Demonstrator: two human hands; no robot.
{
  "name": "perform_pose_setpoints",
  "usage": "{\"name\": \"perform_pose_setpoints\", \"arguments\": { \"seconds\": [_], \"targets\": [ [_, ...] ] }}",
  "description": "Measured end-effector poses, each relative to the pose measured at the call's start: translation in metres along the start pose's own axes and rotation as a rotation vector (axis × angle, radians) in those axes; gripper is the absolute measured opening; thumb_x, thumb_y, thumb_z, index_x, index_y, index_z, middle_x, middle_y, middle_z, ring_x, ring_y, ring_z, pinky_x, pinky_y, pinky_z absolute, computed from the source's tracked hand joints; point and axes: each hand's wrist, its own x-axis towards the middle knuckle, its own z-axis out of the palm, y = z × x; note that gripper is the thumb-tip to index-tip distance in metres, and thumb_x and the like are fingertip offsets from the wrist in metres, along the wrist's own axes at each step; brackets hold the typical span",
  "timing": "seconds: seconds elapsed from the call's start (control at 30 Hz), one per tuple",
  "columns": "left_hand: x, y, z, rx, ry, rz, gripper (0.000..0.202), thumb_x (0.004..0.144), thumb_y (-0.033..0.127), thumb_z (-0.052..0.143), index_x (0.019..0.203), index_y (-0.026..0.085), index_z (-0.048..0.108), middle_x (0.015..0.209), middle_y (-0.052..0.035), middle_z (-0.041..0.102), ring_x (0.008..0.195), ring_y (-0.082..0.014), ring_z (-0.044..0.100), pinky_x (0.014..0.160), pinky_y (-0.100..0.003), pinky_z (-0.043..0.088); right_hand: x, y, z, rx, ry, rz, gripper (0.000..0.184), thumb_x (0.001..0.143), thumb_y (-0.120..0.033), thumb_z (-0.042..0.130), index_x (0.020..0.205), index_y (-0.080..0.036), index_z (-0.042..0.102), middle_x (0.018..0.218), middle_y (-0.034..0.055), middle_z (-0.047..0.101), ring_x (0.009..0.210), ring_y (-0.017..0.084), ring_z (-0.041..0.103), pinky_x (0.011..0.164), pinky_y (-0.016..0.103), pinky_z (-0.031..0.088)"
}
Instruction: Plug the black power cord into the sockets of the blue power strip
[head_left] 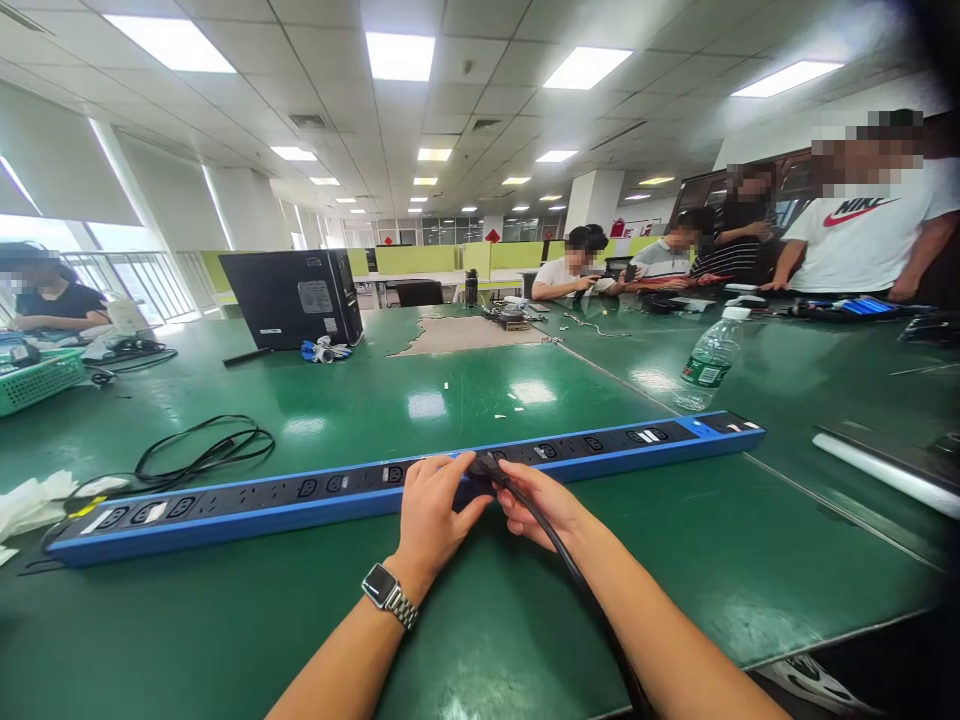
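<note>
A long blue and black power strip (pixel 300 495) lies across the green table (pixel 465 620), with several sockets along its top. My left hand (pixel 431 515), with a watch on the wrist, rests on the strip's front edge, its fingers curled over it. My right hand (pixel 540 500) pinches a black plug (pixel 484 465) that sits at a socket near the strip's middle. The plug's black cable (pixel 570 570) runs back along my right forearm and off the table's near edge.
A coiled black cable (pixel 202 452) lies behind the strip on the left, with white tissue (pixel 30 500) beside it. A water bottle (pixel 709 360) stands to the right, a black computer case (pixel 292 297) at the back. Several people sit or stand at the far tables.
</note>
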Motion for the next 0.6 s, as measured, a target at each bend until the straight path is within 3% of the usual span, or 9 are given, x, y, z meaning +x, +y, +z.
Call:
{"name": "perform_pose_setpoints", "arguments": {
  "seconds": [0.17, 0.37, 0.6],
  "targets": [
    [0.001, 0.002, -0.002, -0.022, 0.011, -0.023, 0.03, 0.086, 0.027, 0.064, 0.116, 0.024, 0.061, 0.103, -0.0055, 0.072, 0.098, -0.0223, 0.062, 0.09, -0.04, 0.044, -0.004, -0.01, -0.001, 0.032, 0.045, 0.023, 0.029, 0.089, -0.032, 0.047, 0.067, -0.016, 0.056, 0.052, -0.0043, 0.055, 0.031, 0.003, 0.031, 0.035, 0.016, 0.033],
    [0.001, 0.001, -0.004, -0.052, 0.061, -0.059, 0.022, 0.088, 0.026, 0.059, 0.109, 0.022, 0.063, 0.101, -0.0052, 0.072, 0.098, -0.0212, 0.061, 0.09, -0.039, 0.045, -0.005, -0.024, -0.026, -0.123, 0.491, -0.251, 0.022, 0.081, -0.029, 0.052, 0.062, -0.018, 0.05, 0.047, -0.003, 0.053, 0.032, 0.006, 0.038, 0.035, 0.019, 0.038],
    [0.001, 0.002, -0.002, -0.108, 0.06, -0.033, 0.014, 0.088, 0.022, 0.058, 0.099, 0.021, 0.065, 0.097, -0.0041, 0.073, 0.093, -0.0193, 0.062, 0.087, -0.037, 0.046, 0.001, -0.026, -0.037, -0.189, 0.557, -0.275, 0.018, 0.077, -0.029, 0.056, 0.064, -0.018, 0.051, 0.046, -0.0029, 0.053, 0.033, 0.007, 0.041, 0.035, 0.019, 0.04]
  ]
}}
